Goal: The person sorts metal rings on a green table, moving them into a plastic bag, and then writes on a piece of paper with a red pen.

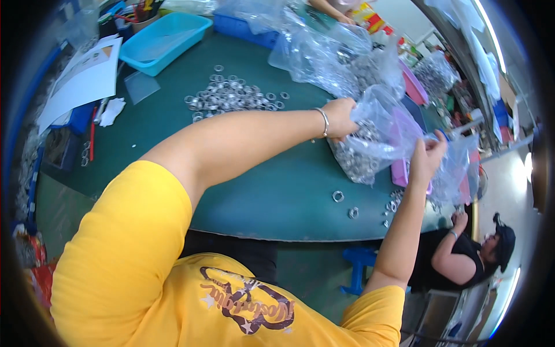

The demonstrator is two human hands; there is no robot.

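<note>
Bag (359,162), clear and partly filled with metal rings, was at the right of a wide green table (260,191). A person (454,260) in black was beyond the table's near right corner. Larger plastic bags (312,58) lay along the far side. A turquoise tray (180,49) was at far left, with white paper (87,81) nearer and further left. The left hand (340,118) had its fingers closed on the bag's left edge; the right hand (428,157) pinched its right edge between thumb and fingers. Left of the bag lay a heap of rings (231,95); a few loose rings (338,196) lay nearer.
</note>
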